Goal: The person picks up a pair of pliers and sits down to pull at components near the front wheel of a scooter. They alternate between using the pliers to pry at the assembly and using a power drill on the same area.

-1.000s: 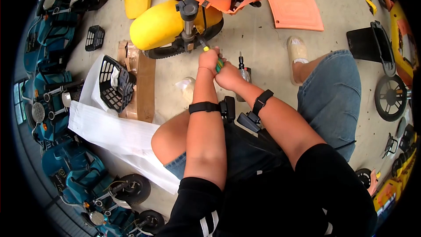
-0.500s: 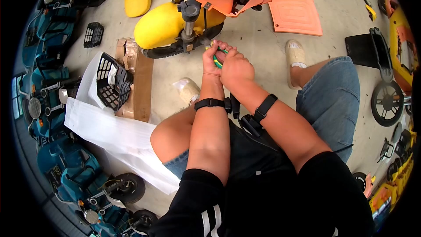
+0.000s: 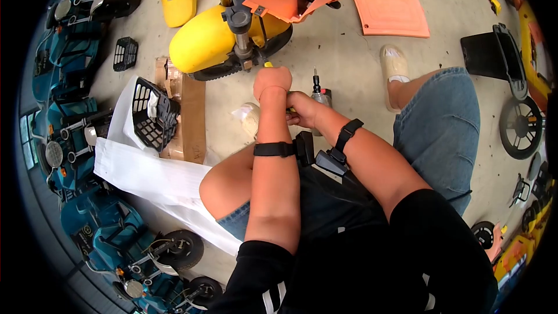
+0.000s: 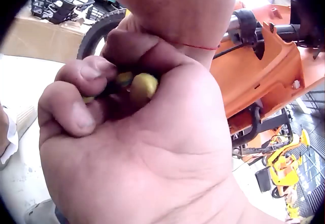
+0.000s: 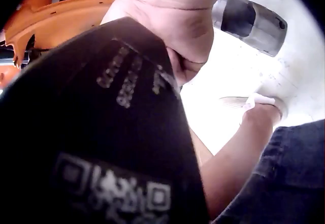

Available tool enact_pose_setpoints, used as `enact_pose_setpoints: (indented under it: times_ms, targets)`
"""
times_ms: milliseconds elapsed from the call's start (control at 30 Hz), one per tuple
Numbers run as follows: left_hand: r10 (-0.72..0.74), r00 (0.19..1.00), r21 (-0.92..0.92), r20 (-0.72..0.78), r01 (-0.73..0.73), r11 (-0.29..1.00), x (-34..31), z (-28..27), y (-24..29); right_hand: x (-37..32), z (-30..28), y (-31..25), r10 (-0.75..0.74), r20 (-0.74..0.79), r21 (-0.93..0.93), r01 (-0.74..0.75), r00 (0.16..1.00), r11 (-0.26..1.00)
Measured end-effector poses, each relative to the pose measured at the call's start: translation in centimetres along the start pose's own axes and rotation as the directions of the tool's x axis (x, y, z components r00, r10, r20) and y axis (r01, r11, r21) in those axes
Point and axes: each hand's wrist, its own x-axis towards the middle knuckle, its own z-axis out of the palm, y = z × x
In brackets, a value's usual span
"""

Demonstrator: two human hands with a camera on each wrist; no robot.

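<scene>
My left hand (image 3: 272, 83) is curled, back up, round a hand tool just below the front wheel's axle. A yellow piece (image 3: 268, 64) of that tool shows beyond the knuckles; the rest is hidden in the fist. Close by the left wrist, my right hand (image 3: 303, 109) has its fingers curled. In the left wrist view, the right palm (image 4: 147, 142) faces the camera, holding a yellow rounded handle end (image 4: 144, 86). I cannot tell whether it belongs to the same tool. Above stands the bike's front fork (image 3: 241, 40) with its yellow fender (image 3: 200, 43).
A cordless driver (image 3: 323, 100) stands on the floor beyond my right hand. An orange panel (image 3: 392, 11) lies farther right. At left are a black basket (image 3: 152, 117), cardboard (image 3: 193, 122) and white foam sheeting (image 3: 151, 166). Parked teal scooters (image 3: 104, 221) line the left side.
The green-and-yellow handles showed between both hands earlier. The left hand has turned from palm-up to back-up near the axle, and the right hand has moved down toward the left wrist.
</scene>
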Motion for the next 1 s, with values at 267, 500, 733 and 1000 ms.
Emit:
enact_pose_setpoints:
  times_ms: [267,500,733,1000]
  targets:
    - [0.613,0.725,-0.83,0.312,0.522,-0.195,1.5,3.6,-1.9,-5.3,7.1,-5.2,-0.728,-0.356,-0.906,-0.408,0.586,0.115]
    - [0.603,0.764,-0.85,0.229,0.459,-0.259,2.7,4.6,-1.3,-5.8,6.4,-7.1,-0.649,-0.308,-0.934,-0.351,0.696,0.067]
    - [-0.027,1.0,-0.12,-0.002,0.027,0.992,-0.9,0.5,1.8,-3.0,-0.1,-2.9,0.078,-0.105,0.021,-0.076,0.991,0.997]
    - [0.28,0.911,-0.912,0.303,0.192,0.363,2.7,4.8,-1.1,-5.2,3.6,-7.9,-0.34,-0.337,-0.941,-0.321,0.878,0.106]
